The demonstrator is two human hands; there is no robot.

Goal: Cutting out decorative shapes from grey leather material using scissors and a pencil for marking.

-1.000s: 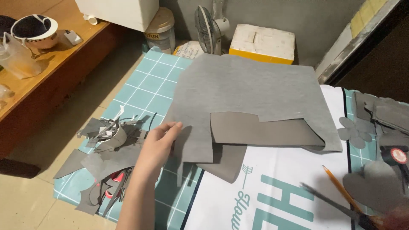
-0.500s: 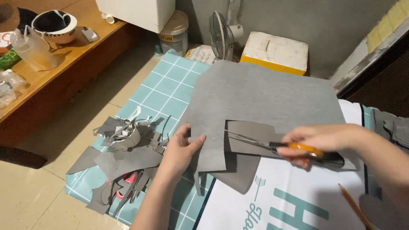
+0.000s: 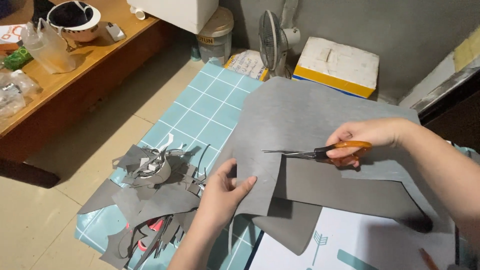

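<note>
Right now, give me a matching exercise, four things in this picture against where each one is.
Things:
1. scissors
2. grey sheet
3. scrap pile
4. fan

Places:
A. by the back wall
B. in the right hand
C. on the teal mat's left part
D. pinched by the left hand

Pairs: 1-B, 2-D, 3-C, 4-A

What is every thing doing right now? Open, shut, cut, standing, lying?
scissors: blades nearly closed, tips in a cut in the sheet
grey sheet: lying flat, partly cut, one strip lifted
right hand: gripping the scissors' orange handles
left hand: holding the cut strip's edge
grey scraps: heaped loosely on the mat
cutting mat: lying flat
fan: upright; running or not, cannot tell
</note>
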